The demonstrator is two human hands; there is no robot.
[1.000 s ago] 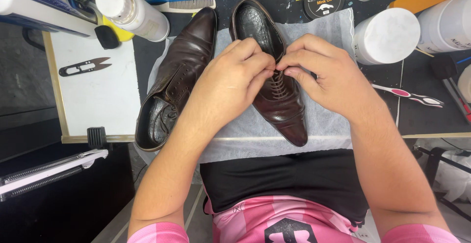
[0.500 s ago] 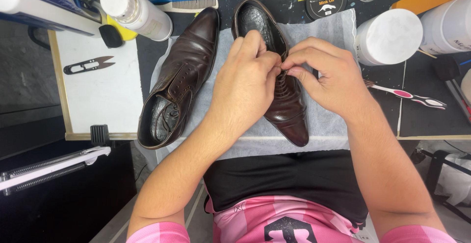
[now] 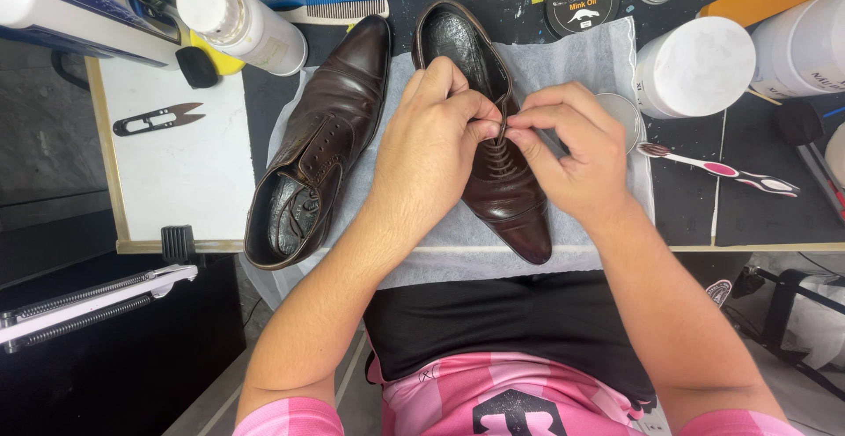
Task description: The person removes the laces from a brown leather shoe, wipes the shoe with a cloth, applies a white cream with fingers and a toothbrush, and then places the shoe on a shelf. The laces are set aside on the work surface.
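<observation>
Lacing a dark brown leather shoe (image 3: 503, 191) on a white cloth (image 3: 598, 58), seen from above.

Both hands met over the shoe's eyelets: the left hand (image 3: 431, 150) and the right hand (image 3: 572, 150) each pinched a thin dark lace (image 3: 502, 130) between thumb and fingertips, almost touching. That shoe pointed toward the person, near the table edge. Its unlaced partner shoe (image 3: 321, 150) lay just to the left, and a pink-and-white toothbrush (image 3: 717, 169) rested to the right.
</observation>
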